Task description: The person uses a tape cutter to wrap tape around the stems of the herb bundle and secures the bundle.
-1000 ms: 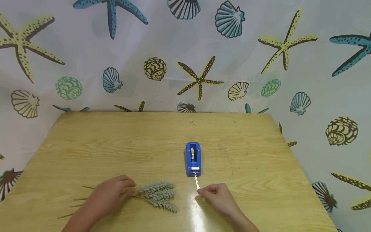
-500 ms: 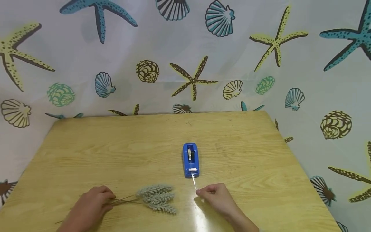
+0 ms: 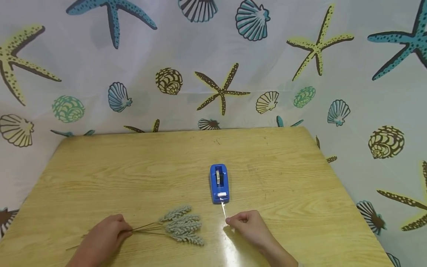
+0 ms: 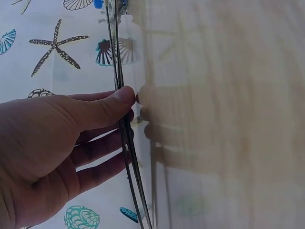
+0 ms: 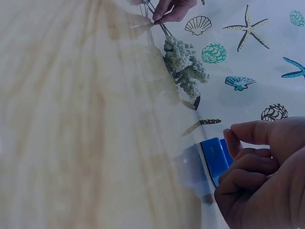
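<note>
My left hand pinches the thin stems of a bunch of pale green dried flower sprigs between thumb and fingers. The fluffy heads point right, toward the middle of the table. With thumb and forefinger, my right hand pinches the end of a clear strip of tape. That strip runs back to the cutter edge of a blue tape dispenser, which stands just beyond the hand. In the right wrist view, the dispenser is partly hidden behind the right fingers.
Both hands work over the near part of a wood-grain table. A white cloth printed with starfish and shells hangs behind the table and along its sides. Light glares off the tabletop below the right hand.
My left hand has slid left along the stems and now pinches them; the flower heads have spread slightly. The right hand keeps its pinch on the tape. The head view has shifted a little.
</note>
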Demonstrator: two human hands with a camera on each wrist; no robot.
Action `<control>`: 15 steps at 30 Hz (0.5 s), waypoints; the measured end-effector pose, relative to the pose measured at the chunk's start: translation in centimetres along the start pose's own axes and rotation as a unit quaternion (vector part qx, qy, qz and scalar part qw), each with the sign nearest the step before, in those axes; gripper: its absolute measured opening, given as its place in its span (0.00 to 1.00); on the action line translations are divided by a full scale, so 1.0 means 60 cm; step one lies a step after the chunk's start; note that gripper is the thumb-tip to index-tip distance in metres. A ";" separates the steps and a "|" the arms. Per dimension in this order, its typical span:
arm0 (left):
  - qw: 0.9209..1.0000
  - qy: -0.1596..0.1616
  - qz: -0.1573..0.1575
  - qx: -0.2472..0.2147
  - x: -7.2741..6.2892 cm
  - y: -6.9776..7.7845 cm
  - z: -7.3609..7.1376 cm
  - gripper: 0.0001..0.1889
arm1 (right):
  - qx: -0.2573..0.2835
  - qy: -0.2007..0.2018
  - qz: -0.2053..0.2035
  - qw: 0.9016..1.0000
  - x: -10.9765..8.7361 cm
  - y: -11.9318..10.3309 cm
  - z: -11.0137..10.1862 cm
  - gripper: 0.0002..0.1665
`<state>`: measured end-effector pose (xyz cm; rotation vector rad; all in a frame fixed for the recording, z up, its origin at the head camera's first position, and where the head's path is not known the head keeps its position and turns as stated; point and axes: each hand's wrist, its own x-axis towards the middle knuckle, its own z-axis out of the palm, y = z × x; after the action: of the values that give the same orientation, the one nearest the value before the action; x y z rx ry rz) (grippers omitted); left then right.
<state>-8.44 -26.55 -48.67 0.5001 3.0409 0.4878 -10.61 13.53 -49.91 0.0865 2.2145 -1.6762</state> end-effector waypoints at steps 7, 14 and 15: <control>1.000 -0.025 0.009 -0.005 0.000 -0.003 -0.005 0.01 | 0.005 -0.004 -0.003 1.000 -0.002 -0.005 0.001 0.17; 0.996 0.033 0.080 -0.022 -0.006 0.006 -0.010 0.05 | 0.038 -0.044 0.022 0.998 -0.009 -0.027 -0.017 0.24; 0.995 0.048 0.088 -0.023 -0.005 0.009 -0.010 0.06 | 0.052 -0.054 0.026 0.997 -0.008 -0.032 -0.021 0.25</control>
<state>-8.02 -26.37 -47.95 0.7682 3.0825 0.6031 -10.96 14.21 -47.67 0.0764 2.0298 -1.7255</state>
